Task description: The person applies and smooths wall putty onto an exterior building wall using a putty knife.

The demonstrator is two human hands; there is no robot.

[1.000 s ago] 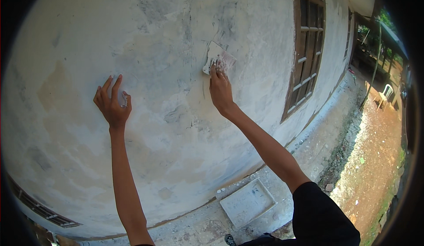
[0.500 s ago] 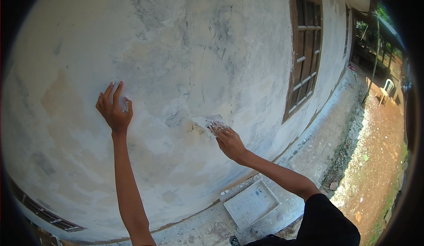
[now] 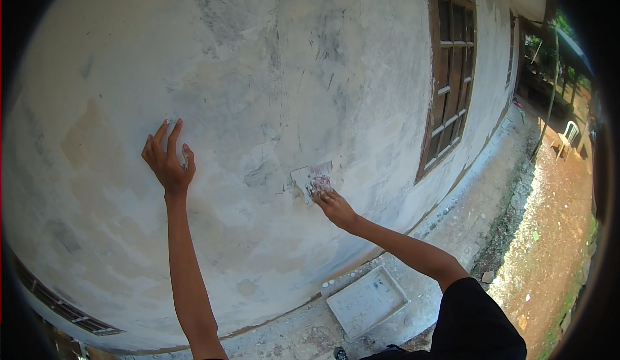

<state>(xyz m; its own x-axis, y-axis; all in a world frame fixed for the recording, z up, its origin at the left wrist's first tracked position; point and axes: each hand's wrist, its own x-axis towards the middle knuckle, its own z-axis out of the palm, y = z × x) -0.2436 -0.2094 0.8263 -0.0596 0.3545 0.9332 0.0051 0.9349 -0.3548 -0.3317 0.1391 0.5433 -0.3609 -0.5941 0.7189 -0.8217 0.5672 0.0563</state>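
In front of me rises a plastered wall (image 3: 232, 263), patched in white, grey and beige. My left hand (image 3: 169, 161) leans on it with fingers spread; white smears mark the fingertips and the area by the thumb. To its right, my right hand (image 3: 332, 206) grips a flat putty scraper (image 3: 312, 174). The scraper's wide, pale blade lies against the wall, with white paste on it and on my fingers. Its handle is hidden by my hand.
A shallow white tray (image 3: 368, 302), smeared with paste, sits on the concrete ledge (image 3: 445, 231) at the wall's foot. A brown-framed window (image 3: 450, 75) is set in the wall to the right. Farther off, a pale plastic chair (image 3: 566, 139) stands on the dirt ground.
My right hand has tilted the scraper, and its blade now sits slightly farther right and more upright on the wall. The left hand stays at the same spot on the wall.
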